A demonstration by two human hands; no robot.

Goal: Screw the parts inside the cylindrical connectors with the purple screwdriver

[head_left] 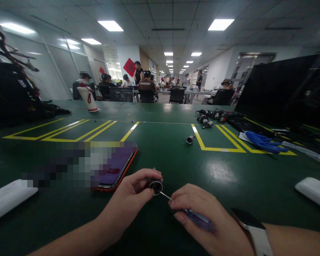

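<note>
My left hand [134, 192] pinches a small round metal connector shell [156, 185] between thumb and fingers, its open end facing me. In my right hand [200, 206] is a screwdriver with a clear bluish handle [200, 220], gripped near the shaft. The thin screwdriver shaft points left, and its tip goes into the mouth of the shell; what it touches inside is hidden. A small dark piece shows under my right fingertips, too unclear to name. Farther off on the green table [165, 149] lies a similar metal shell [190, 139].
A phone with an orange edge [117, 167] lies left of my hands. Cable connectors [205, 117], blue gloves [264, 141] and a dark monitor [280, 89] are on the right. A paper cup [88, 99] stands far left. White devices [10, 199] flank both sides. People sit beyond.
</note>
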